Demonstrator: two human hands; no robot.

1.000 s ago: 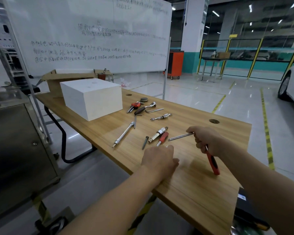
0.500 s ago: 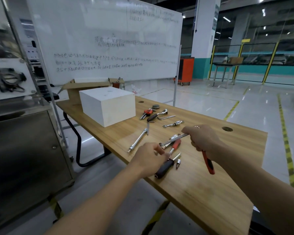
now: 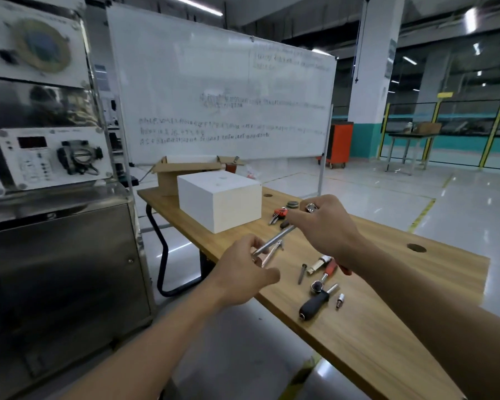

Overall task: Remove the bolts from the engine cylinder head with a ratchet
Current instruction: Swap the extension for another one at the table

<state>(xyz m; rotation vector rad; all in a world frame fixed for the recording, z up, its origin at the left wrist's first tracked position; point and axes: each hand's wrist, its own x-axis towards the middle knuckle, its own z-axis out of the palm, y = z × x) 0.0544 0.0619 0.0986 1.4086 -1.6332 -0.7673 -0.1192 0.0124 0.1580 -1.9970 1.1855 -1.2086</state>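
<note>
My right hand [image 3: 326, 226] grips a ratchet above the wooden table [image 3: 387, 327]. The ratchet's metal head [image 3: 311, 208] shows above the fingers and its red handle tip [image 3: 345, 270] pokes out below the wrist. A slim metal extension bar [image 3: 276, 239] runs from that hand down to the left. My left hand [image 3: 243, 269] pinches the bar's free end between thumb and fingers. No engine cylinder head or bolts on one are in view.
Loose tools lie on the table: a black-handled driver [image 3: 313, 306], a small socket [image 3: 340, 300], a red-handled tool [image 3: 327, 272], a dark bolt [image 3: 301, 273] and red hex keys [image 3: 279, 213]. A white box [image 3: 220, 200] stands behind. A steel cabinet [image 3: 55, 269] is at the left.
Both hands have risen off the table with the ratchet and bar. My left hand has closed onto the bar's end. The view has swung left and upward.
</note>
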